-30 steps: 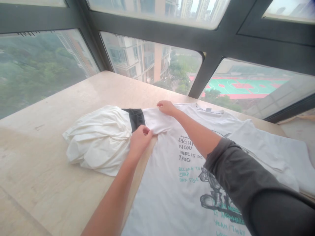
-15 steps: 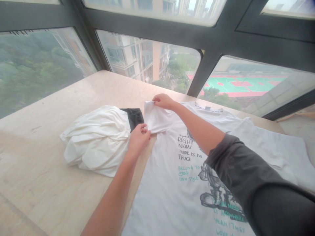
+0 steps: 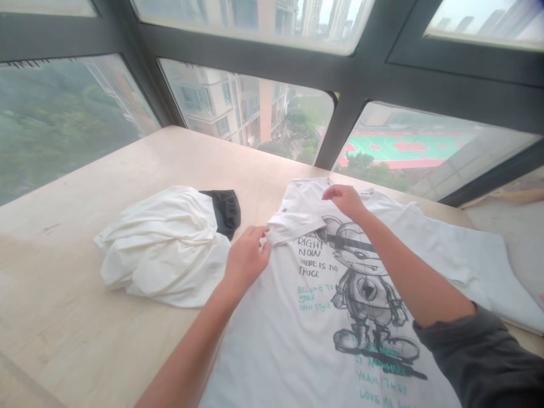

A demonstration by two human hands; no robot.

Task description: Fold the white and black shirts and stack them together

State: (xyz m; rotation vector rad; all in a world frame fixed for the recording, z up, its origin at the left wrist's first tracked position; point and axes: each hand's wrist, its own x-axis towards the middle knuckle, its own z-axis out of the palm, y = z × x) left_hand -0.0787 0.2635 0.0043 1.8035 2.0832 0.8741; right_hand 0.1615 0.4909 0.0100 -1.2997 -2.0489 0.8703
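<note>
A white T-shirt (image 3: 272, 317) lies spread out, printed with a sketched cartoon figure and black and green lettering. Its left-side sleeve (image 3: 297, 212) is folded inward over the shirt's chest. At the outer edge of that sleeve, my left hand (image 3: 247, 258) pinches the cloth between thumb and fingers. My right hand (image 3: 346, 201) is at the inner part of the folded sleeve, below the collar, its fingers drawn together on the fabric; the exact contact is partly hidden.
A bunched white garment (image 3: 161, 246) with a black piece of cloth (image 3: 225, 209) lies to the left on the beige stone ledge (image 3: 55, 317). More white fabric (image 3: 488, 255) extends at the right. Dark-framed windows (image 3: 255, 51) border the ledge's far side.
The sleeve has gone from stretched outward to folded over the shirt. My right hand has moved right with it, and my left hand slightly right. The view has shifted a little.
</note>
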